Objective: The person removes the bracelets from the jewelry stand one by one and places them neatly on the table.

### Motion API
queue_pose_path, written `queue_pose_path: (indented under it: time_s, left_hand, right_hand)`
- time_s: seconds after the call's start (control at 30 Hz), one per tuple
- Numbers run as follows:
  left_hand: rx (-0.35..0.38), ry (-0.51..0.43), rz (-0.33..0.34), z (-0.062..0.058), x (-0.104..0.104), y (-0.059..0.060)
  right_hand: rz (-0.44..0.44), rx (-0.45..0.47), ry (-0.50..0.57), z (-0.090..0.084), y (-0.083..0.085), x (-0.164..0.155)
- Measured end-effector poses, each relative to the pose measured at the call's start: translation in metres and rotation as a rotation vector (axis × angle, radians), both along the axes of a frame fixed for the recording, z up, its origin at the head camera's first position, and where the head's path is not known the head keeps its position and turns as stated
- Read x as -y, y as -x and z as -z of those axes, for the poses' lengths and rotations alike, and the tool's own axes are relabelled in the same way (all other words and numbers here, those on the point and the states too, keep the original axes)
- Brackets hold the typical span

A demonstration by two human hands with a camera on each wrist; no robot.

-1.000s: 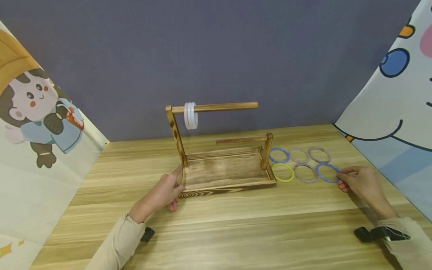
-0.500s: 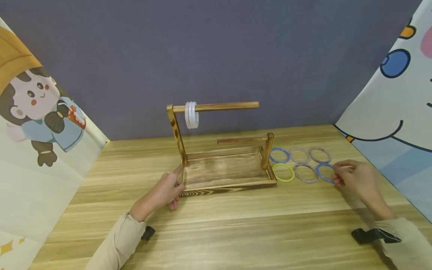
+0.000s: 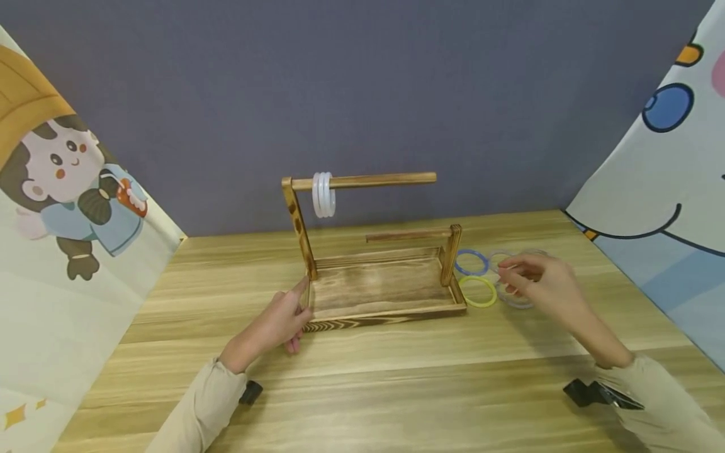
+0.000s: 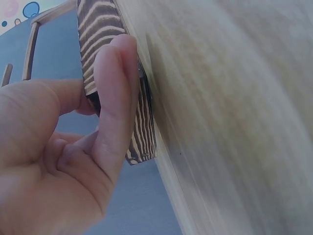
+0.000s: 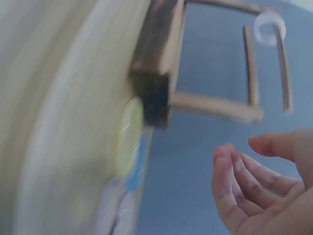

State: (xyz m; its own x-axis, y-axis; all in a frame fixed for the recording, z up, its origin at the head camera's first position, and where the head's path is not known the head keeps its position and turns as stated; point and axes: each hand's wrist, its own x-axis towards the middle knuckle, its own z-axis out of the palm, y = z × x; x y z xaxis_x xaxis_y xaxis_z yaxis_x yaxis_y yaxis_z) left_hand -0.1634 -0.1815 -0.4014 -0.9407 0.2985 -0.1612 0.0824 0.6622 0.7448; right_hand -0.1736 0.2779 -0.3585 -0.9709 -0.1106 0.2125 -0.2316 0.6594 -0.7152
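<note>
A wooden bangle stand (image 3: 379,286) has a tray base, a tall bar and a shorter bar. Several white bangles (image 3: 323,196) hang together on the tall bar. My left hand (image 3: 277,321) grips the tray's front left corner, fingers and thumb around the striped end (image 4: 142,127). My right hand (image 3: 540,286) is over the flat bangles at right. In the right wrist view its thumb and fingers stand apart with nothing between them. A blue bangle (image 3: 472,274) and a yellow bangle (image 3: 479,305) lie beside the tray. Pale translucent bangles (image 3: 517,306) are partly hidden by that hand.
The wood-grain table (image 3: 396,384) reaches back to a dark grey wall (image 3: 362,94). Cartoon-printed panels stand at left (image 3: 73,189) and right (image 3: 640,182). A black wrist strap (image 3: 603,395) is on the right wrist.
My right hand has left the edge of the far right blue bangle and moved left over the pale bangles, hiding that blue bangle. The left hand keeps its place on the tray.
</note>
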Motion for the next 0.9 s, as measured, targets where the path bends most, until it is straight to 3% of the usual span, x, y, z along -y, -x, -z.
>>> queue_pose_path:
  time_s: [0.3,0.47,0.7,0.9]
  left_hand:
    - [0.002,0.002,0.000,0.000,0.000,-0.001]
    - [-0.010,-0.004,0.003,0.000,0.000,0.000]
    - [-0.022,0.005,-0.002,0.000,0.002,0.000]
    - [-0.013,0.005,0.010,0.001,0.002,0.001]
  right_hand:
    - [-0.104,-0.153,-0.007,-0.029,0.003,0.072]
    - [-0.164,-0.215,0.076,-0.038,0.012,0.109]
    - [-0.220,-0.206,0.139,-0.049,0.023,0.153]
    - [-0.208,-0.194,0.172,-0.056,0.030,0.180]
